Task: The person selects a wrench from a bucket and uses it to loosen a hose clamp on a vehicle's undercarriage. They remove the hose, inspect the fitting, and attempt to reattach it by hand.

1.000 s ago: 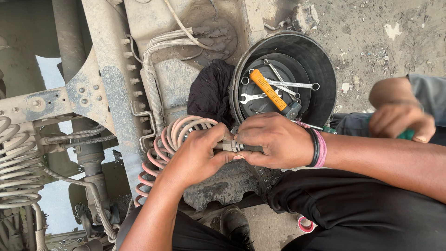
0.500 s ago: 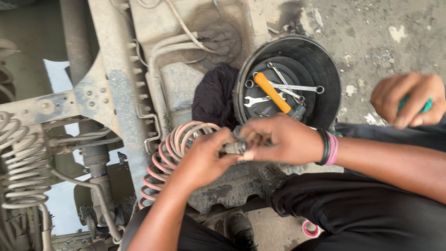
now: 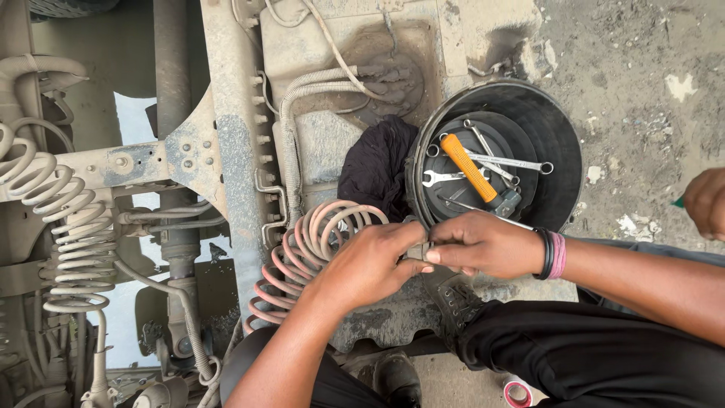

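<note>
Between both hands, left hand (image 3: 361, 266) and right hand (image 3: 483, 243), a small metal fitting (image 3: 418, 250) is pinched shut; the springy coiled hose (image 3: 310, 249) seems best gripped there.

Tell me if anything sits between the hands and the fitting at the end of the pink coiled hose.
Nothing visible does. The left hand and right hand both already grip the small fitting at the end of the pink coiled hose. The fingers hide most of it. The black bucket of tools stands behind, apart.

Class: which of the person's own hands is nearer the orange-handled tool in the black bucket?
Right. The right hand sits just below the orange-handled tool, at the bucket rim; the left hand is farther, down-left.
</note>
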